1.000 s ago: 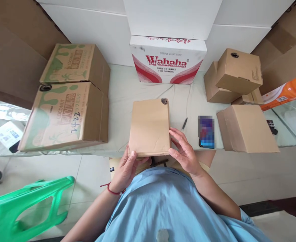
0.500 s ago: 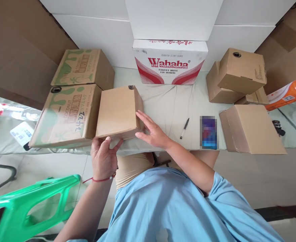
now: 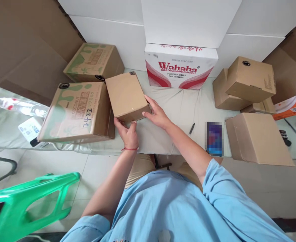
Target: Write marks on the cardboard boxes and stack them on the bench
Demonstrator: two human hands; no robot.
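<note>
A plain brown cardboard box (image 3: 125, 94) is turned at an angle on the table, beside the printed coconut carton (image 3: 75, 114). My left hand (image 3: 128, 134) grips its near left bottom corner, with some fingers hidden by the box. Against the right side, near the front corner, my right hand (image 3: 158, 114) presses with fingers and thumb spread, so the box sits between both hands. Behind it stands a second coconut carton (image 3: 92, 60).
A white Wahaba-style water carton marked Wahaha (image 3: 180, 70) stands at the back. Rightward lie a pen (image 3: 192, 128), a blurred phone (image 3: 214, 138), an open-flapped box (image 3: 261, 137) and stacked boxes (image 3: 251, 79). A clear bottle (image 3: 17, 107) lies far left; a green stool (image 3: 34, 205) is below.
The plain box has moved away from the table's front edge and turned, its far end swinging left. Both hands have gone forward with it, and the camera view has shifted slightly.
</note>
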